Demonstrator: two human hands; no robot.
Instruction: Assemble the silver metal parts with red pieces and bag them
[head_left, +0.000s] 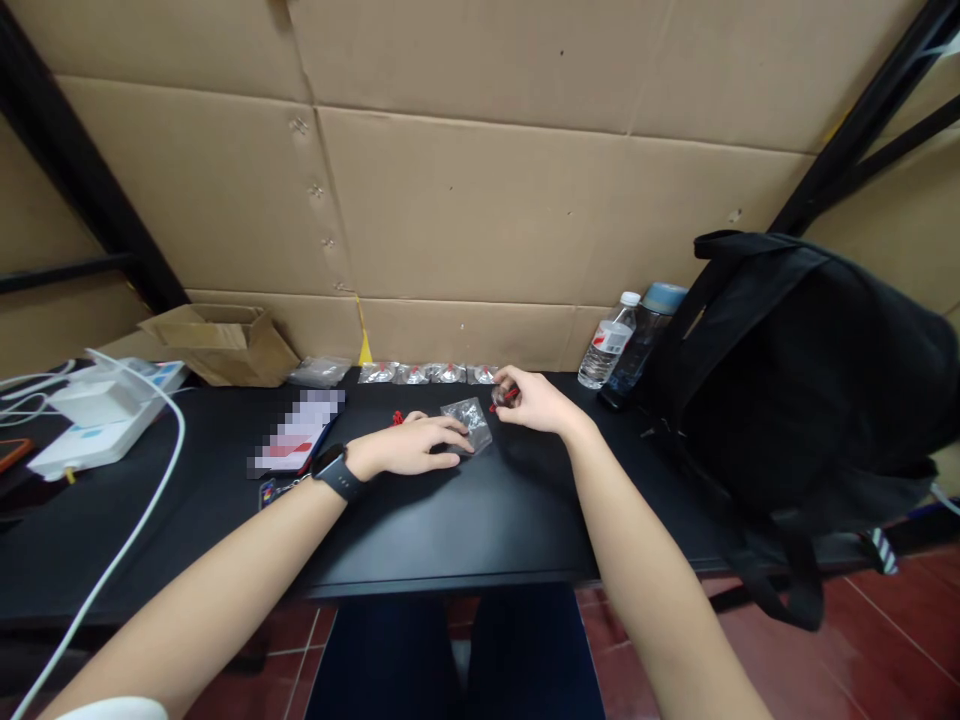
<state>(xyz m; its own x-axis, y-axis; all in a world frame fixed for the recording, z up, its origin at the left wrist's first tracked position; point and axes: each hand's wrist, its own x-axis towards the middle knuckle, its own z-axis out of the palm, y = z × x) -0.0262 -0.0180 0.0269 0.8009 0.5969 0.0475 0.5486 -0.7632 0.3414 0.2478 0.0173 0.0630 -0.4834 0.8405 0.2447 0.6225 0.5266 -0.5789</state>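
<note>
My left hand [412, 445], with a dark watch on its wrist, lies over the black table with its fingers stretched out. Its fingertips rest on a small clear plastic bag [474, 418]. Just behind that hand some red cord [398, 418] shows, partly covered by it. My right hand [538, 398] is closed, thumb and fingers pinching a small round trinket with red cord [504, 397] a little right of the bag. Along the back edge several small packets [448, 373] of clear plastic stand in a row, each with a spot of red.
A phone [304, 430] and keys lie left of my left hand. Farther left are a paper bag [225, 340], a power strip [97, 430] and a white cable. At right stand a water bottle [606, 348], a blue-capped bottle [645, 335] and a black backpack [795, 400]. Cardboard walls the back.
</note>
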